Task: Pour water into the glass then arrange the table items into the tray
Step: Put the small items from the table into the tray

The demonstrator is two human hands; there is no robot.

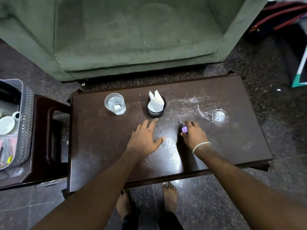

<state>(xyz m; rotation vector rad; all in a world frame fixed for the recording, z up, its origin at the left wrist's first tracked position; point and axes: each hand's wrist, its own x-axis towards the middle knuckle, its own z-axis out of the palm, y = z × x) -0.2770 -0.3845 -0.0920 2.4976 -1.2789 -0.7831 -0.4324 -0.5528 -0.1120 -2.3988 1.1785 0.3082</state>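
I am looking down on the dark table (232,146) and judging the pour as done: the glass (115,103) is standing upright at the far left of the tabletop with clear water in it. My right hand (194,135) is curling its fingers around a small purple cap (184,129), pinching it just above the wood, though I am seeing no bottle in this view. My left hand (146,138) is lying spread and flat on the table with nothing in it, its fingertips near the black mesh napkin holder (156,110), which is standing just beside the glass with white napkins (156,100) sticking up. The grey tray (26,113) is sitting on a stool (49,130) to the left, well apart from the glass, and is already carrying a white cup (6,124) and other items I cannot make out. So the arranging is looking only partly done: the glass, the holder and the cap are all waiting to go across.
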